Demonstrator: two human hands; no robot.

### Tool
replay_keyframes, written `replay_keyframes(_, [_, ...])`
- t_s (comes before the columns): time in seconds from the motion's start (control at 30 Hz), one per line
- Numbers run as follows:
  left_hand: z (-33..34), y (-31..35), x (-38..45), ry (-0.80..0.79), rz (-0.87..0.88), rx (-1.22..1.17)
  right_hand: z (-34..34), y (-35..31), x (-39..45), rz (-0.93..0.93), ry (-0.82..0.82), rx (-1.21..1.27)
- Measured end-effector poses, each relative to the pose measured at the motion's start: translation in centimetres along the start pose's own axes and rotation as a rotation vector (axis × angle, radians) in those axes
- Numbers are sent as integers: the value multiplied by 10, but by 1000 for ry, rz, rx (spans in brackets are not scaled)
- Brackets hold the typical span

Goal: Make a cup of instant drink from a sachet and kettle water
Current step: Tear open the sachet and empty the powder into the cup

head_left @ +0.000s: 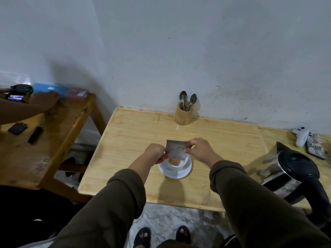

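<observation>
A grey foil sachet is tipped over a white cup that stands on a white saucer near the table's middle. Brownish powder shows inside the cup. My left hand pinches the sachet's left edge and my right hand holds its upper right corner. A steel kettle with a black lid and handle stands at the right, apart from both hands.
A bamboo holder with two spoons stands by the wall. A white game controller lies at the far right. Another person's hand rests on a second wooden table at the left, among small dark objects.
</observation>
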State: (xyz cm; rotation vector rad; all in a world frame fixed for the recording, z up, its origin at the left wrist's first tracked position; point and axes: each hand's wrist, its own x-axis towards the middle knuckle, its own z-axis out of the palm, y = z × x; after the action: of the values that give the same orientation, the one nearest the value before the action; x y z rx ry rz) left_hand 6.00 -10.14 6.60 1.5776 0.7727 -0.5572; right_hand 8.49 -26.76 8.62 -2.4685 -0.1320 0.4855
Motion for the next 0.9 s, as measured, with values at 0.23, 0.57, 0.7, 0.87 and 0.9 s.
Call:
replay_keyframes(0.23, [-5,-11,-3,23,340,344,1,-3,-1,-26,36,-65])
replay_keyframes(0.57, [-9,-22,-4,-68,555,364,4,-3,-4,4,42,6])
replay_keyframes(0.7, [-1,-18,-5,8,607,418,5,-4,-4,16,34,19])
replay_keyframes(0.87, [7,-18,-5,134,620,437,4,-5,-3,10,44,24])
replay_keyframes(0.9, [8,-18,-4,155,621,445,4,-5,-3,7,50,26])
